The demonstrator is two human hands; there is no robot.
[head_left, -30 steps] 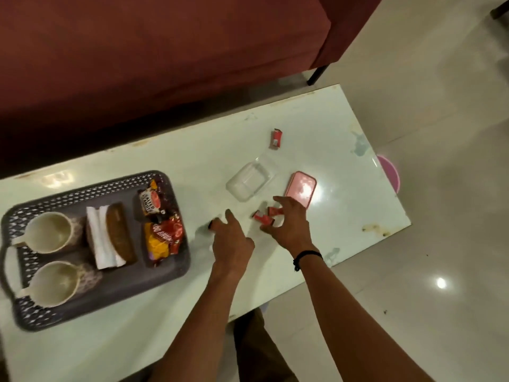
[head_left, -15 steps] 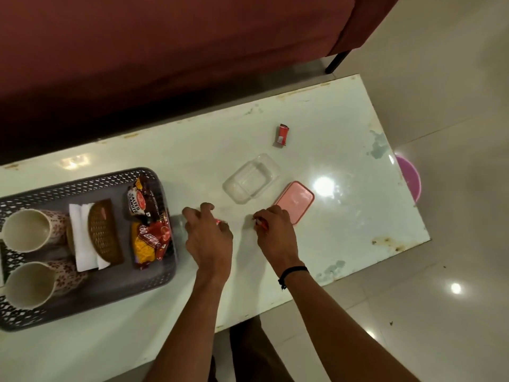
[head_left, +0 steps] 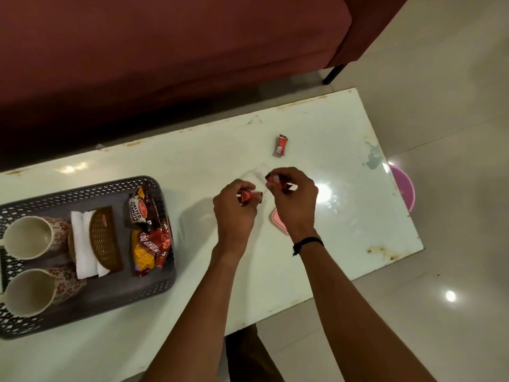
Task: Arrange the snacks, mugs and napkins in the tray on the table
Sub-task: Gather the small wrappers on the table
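A grey perforated tray (head_left: 91,304) sits at the left of the white table (head_left: 344,216). In it stand two floral mugs (head_left: 29,238) (head_left: 33,292), a white napkin (head_left: 81,249) under a brown woven holder (head_left: 104,239), and snack packets (head_left: 140,208) (head_left: 150,248). My left hand (head_left: 234,213) is shut on small red candies (head_left: 246,195). My right hand (head_left: 294,199) is shut on more red candies (head_left: 275,180). Both hands hover over a clear plastic box (head_left: 257,172), mostly hidden. One red candy (head_left: 281,144) lies farther back on the table.
A pink lid (head_left: 278,220) lies on the table beneath my right wrist. A dark red sofa (head_left: 165,51) runs along the table's far side. A pink round object (head_left: 403,188) shows on the floor past the table's right edge.
Both hands picked red candies off the table and lifted them over the clear box. The camera view shifted slightly.
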